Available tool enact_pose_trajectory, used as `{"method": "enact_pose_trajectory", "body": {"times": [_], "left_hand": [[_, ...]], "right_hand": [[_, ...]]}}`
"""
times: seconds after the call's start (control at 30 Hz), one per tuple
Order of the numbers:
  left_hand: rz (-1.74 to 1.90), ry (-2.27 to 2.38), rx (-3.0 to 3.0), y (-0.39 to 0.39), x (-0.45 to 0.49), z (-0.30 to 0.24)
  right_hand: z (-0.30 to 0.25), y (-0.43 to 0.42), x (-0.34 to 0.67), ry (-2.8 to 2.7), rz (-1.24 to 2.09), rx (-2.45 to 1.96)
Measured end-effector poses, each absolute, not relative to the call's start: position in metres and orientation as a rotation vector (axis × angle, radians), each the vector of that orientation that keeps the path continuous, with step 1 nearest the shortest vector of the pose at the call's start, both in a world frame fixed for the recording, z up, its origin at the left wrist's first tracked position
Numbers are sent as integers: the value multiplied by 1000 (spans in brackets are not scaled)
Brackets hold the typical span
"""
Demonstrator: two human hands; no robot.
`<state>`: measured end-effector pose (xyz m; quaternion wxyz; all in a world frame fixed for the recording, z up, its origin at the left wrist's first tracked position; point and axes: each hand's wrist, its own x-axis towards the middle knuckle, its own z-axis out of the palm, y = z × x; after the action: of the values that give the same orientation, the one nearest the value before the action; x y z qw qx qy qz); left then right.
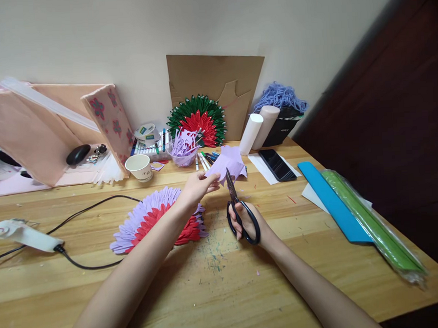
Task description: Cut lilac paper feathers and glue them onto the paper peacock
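Note:
My left hand (200, 187) pinches the lower left edge of a sheet of lilac paper (229, 159), which has an irregular cut outline. In my right hand (247, 221) is a pair of black-handled scissors (232, 185), fingers through the loops and blades pointing away from me. The blade tips are at the paper's lower edge; whether they touch it I cannot tell. Beneath my left forearm lies a fan-shaped piece of layered lilac and red paper petals (148, 214), partly hidden by the arm.
A glue gun (28, 235) with a black cord lies left. Behind are a paper cup (139, 168), a bowl of lilac strips (184, 156), a green and red petal fan (198, 121) against cardboard (214, 71), and a phone (277, 165). Green rolled paper (369, 220) lies right.

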<state>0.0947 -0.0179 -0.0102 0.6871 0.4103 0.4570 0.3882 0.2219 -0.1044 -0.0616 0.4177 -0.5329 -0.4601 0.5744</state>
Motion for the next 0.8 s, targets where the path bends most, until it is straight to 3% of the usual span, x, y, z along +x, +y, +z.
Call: {"method": "enact_pose_trajectory", "body": {"times": [0.47, 0.8], "left_hand": [[909, 1033, 1438, -17, 90, -9], [868, 981, 1387, -8, 81, -8]], "right_hand": [[-76, -103, 228, -1199, 1552, -1145], [-68, -102, 230, -1223, 1576, -1238]]}}
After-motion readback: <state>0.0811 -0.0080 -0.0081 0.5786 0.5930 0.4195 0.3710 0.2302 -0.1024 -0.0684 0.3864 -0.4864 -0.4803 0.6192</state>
